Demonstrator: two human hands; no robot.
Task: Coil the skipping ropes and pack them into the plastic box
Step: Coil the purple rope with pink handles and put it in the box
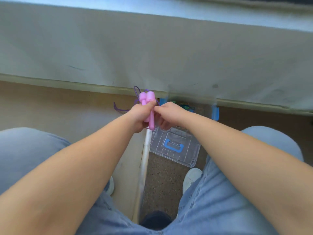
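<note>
**Light Rope Bundle Held by Its Handles Near the Open Box**

The speckled brown floor is seen between the seated person's knees. On it the clear plastic box with blue side clips is stood open. Something green and blue is glimpsed inside, too blurred to be named. The clear flat plastic lid with a blue carry handle is laid on the floor beside the box, nearer the person.

The skipping rope is not yet packed. It is held in the air, in front of the box's left end as viewed. Its two pink plastic handles are set side by side and are gripped round their shafts by the left hand, whose fingers are curled tight. The thin purple cord is seen looping loosely out to the left and behind the handle tops. The right hand is closed in a pinch against the bundle. Whether cord or handle is pinched cannot be told.

The rope is judged light and not fragile. The handles are stiff and smooth, so the firmest hold is offered there. The cord is judged limp yet springy, so a coil is likely to spring open if freed. It is best pinned against the handles until the bundle is lowered into the box.
</note>
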